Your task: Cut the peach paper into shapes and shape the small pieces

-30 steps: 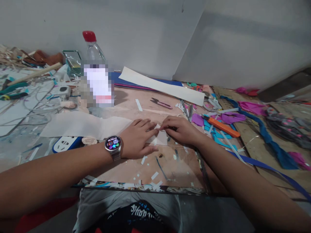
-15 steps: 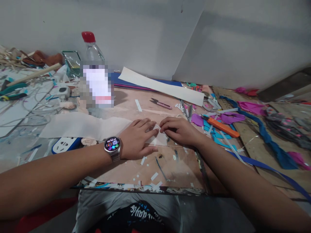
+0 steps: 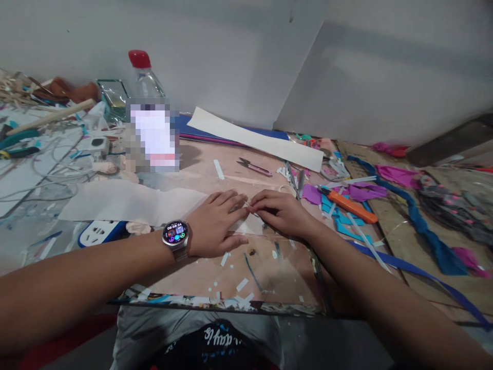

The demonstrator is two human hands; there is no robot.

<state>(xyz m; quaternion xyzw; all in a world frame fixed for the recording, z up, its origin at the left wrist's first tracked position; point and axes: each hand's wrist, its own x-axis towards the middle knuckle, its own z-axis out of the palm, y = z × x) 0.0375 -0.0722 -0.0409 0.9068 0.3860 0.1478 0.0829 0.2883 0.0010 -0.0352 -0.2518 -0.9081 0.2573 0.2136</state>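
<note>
A long pale strip (image 3: 127, 200) lies across the table, its right end under my hands. My left hand (image 3: 217, 221), with a watch on the wrist, lies flat on the strip with its fingers spread. Close to its fingertips, my right hand (image 3: 279, 210) is closed in a pinch on the edge of the strip, where a thin raised fold shows. Beyond the hands are small thread snips (image 3: 254, 167) and a second cream strip (image 3: 258, 140), which rests partly on blue sheets (image 3: 185, 125).
A red-capped bottle (image 3: 144, 77) stands behind a blurred phone (image 3: 154, 134). On the left are a power strip (image 3: 100, 234), cables and pliers (image 3: 21, 146). An orange cutter (image 3: 352, 205), purple scraps and blue ribbon (image 3: 423, 226) lie at right. Paper bits dot the front edge.
The strip's edge at my right fingertips now looks lifted or folded. Both hands keep nearly the same place, and the view has shifted slightly.
</note>
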